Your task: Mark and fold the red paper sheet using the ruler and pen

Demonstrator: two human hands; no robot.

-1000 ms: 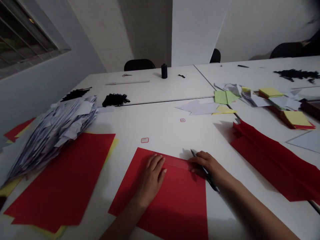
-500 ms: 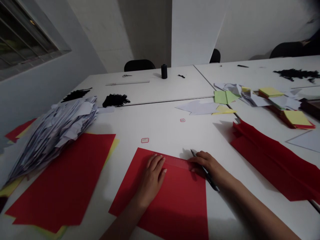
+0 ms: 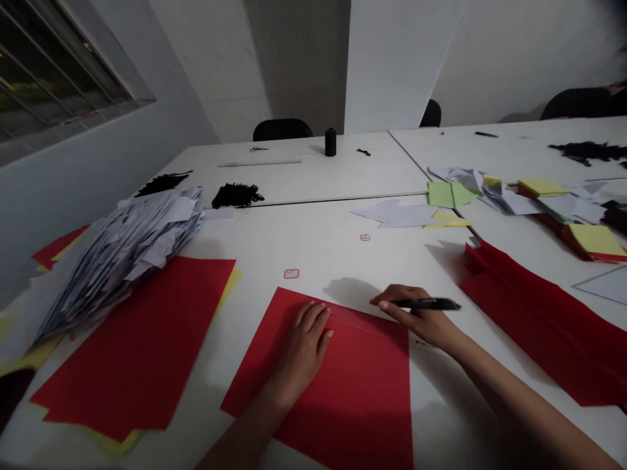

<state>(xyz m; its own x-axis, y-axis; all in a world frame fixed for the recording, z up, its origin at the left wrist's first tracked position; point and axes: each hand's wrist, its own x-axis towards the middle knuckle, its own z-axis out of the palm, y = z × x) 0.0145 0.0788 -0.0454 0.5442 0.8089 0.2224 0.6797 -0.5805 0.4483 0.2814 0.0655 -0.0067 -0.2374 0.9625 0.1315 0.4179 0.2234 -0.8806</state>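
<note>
A sheet of red paper lies in front of me on the white table. Along its far edge is a clear strip, which looks like a transparent ruler. My left hand rests flat on the paper, fingers stretched out and their tips on the near end of that strip. Just above the paper's far right corner, my right hand grips a black pen. The pen lies nearly level, pointing right; its other end is hidden by the fingers.
To the left, a heap of white paper strips overlaps red sheets with yellow ones beneath. Folded red paper stands at right. Sticky-note pads, black cord bundles, a thread spool and scissors lie farther back.
My right hand has lifted off the strip's right end, and the pen has swung from slanting across the hand to nearly level. My left hand stays on the paper. The view has shifted slightly.
</note>
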